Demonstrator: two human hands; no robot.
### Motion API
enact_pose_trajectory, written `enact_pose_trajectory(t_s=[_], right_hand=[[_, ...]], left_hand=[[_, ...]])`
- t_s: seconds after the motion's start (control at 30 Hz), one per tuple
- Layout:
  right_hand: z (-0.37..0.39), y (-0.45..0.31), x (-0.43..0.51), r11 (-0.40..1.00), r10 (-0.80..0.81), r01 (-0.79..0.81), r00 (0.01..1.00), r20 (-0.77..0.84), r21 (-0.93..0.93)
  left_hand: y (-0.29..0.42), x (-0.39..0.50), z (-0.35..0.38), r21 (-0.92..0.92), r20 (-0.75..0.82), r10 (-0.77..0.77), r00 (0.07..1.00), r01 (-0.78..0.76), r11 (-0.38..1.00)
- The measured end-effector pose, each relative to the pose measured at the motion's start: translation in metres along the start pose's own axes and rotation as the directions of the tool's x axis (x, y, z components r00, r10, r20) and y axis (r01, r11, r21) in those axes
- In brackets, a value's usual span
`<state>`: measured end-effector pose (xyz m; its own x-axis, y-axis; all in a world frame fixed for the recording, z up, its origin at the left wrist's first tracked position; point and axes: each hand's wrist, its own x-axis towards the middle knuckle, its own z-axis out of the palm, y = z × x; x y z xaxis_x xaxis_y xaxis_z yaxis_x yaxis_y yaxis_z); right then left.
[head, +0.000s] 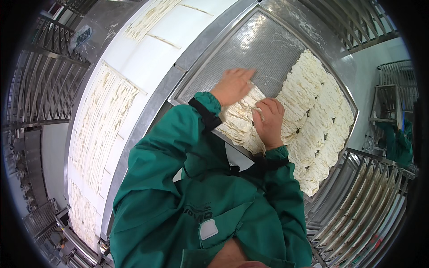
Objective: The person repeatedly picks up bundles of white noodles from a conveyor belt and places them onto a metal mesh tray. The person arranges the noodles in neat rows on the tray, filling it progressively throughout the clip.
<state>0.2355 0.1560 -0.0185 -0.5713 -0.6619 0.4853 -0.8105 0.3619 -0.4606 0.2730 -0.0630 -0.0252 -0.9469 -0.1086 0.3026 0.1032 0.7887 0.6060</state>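
Observation:
A bundle of pale noodle strands lies on the near left part of a metal mesh tray. My left hand reaches over the far end of this bundle, fingers stretched to the right and slightly blurred; whether they grip any strands is unclear. Curled around the bundle's right edge, the fingers and thumb of my right hand hold some noodles. Several folded noodle bundles fill the tray's right side in touching rows. A few loose strands lie on the mesh.
Left of the tray runs a white conveyor belt carrying long flat noodle sheets and thin sticks. A rack of loaded trays stands at the lower right. Other metal racks line the left. Someone in green is at far right.

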Motion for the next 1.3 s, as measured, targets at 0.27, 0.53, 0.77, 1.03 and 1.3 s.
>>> enact_pose_trajectory(t_s=[0.27,0.53,0.77,1.03,1.3], right_hand=[[0.008,0.027,-0.008,0.995,0.081,-0.078,0.996,0.034,-0.068],[-0.033,0.037,-0.020,0.989,0.147,-0.148,0.987,-0.070,-0.007],[-0.024,0.032,-0.025,0.980,0.173,-0.161,0.980,-0.098,0.119],[-0.037,0.010,-0.002,0.947,0.232,-0.193,0.964,-0.130,0.257],[-0.033,-0.066,0.127,0.985,-0.036,0.075,0.970,-0.241,0.156]], left_hand=[[-0.034,-0.020,-0.006,0.058,-0.031,0.034,0.999,-0.032,0.998],[-0.101,-0.157,-0.155,0.247,-0.381,-0.407,0.830,0.516,0.821],[-0.177,-0.209,-0.233,0.294,-0.472,-0.820,0.324,0.934,0.200],[-0.152,-0.095,-0.227,-0.031,-0.057,-0.772,0.633,0.772,0.635],[0.046,0.057,-0.204,-0.499,0.302,-0.262,0.917,0.386,0.776]])
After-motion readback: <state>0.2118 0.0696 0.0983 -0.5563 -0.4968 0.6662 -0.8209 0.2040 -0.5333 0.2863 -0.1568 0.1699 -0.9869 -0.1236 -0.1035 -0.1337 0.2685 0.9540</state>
